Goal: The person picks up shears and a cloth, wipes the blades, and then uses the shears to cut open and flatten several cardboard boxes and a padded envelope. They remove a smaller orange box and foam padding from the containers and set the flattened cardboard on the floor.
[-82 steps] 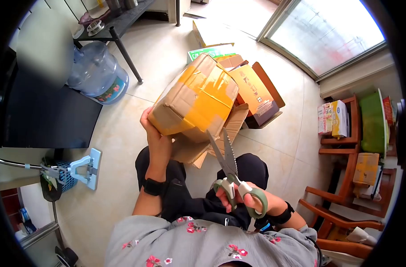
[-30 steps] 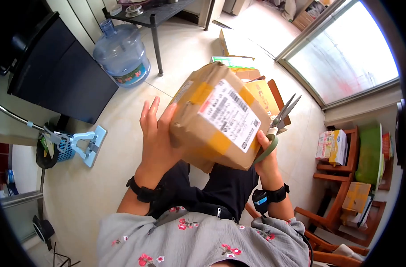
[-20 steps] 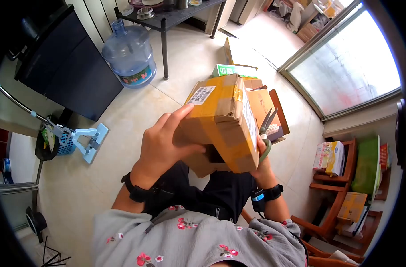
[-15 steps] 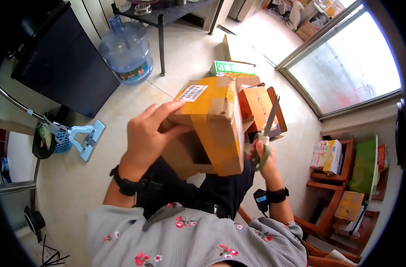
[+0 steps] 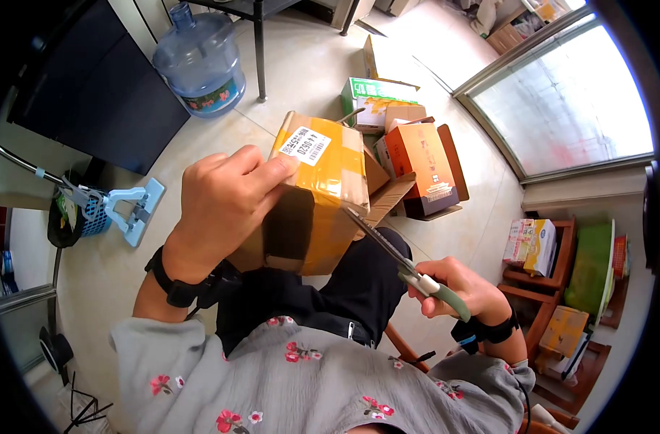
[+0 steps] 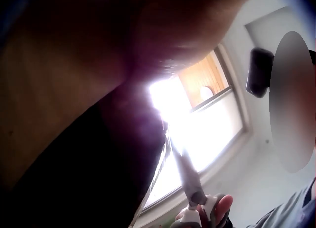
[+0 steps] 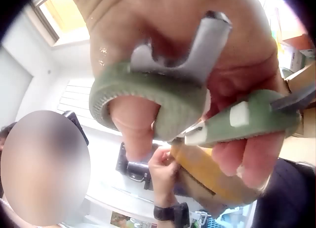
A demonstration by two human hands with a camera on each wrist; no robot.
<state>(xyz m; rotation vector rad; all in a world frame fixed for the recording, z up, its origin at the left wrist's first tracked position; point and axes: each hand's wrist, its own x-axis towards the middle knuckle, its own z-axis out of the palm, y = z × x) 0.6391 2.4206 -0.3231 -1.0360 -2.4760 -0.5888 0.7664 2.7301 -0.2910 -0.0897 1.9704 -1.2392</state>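
A cardboard box (image 5: 330, 170), banded with shiny yellow tape and bearing a white label (image 5: 304, 146), is tilted above the person's lap. The left hand (image 5: 225, 202) grips its left upper edge, fingers curled near the label. Green-and-white-handled scissors (image 5: 389, 249) are in the right hand (image 5: 463, 289), their blade tips right at the box's right edge. Up close in the right wrist view, a digit passes through one green handle loop (image 7: 148, 85) and other fingers curl at the second. The left wrist view is mostly dark, with the scissors' pivot (image 6: 197, 196) showing low down.
Opened cartons, one orange (image 5: 424, 166) and one green and white (image 5: 377, 98), lie on the floor beyond the box. A water jug (image 5: 199, 61) and a black cabinet (image 5: 91, 87) stand left, near a blue mop head (image 5: 138, 210). Wooden chairs (image 5: 532, 311) line the right.
The box has been turned so its labelled, taped side faces up, and the left hand has shifted to its left edge. The scissors left the box's side, swung right, then came back to its edge.
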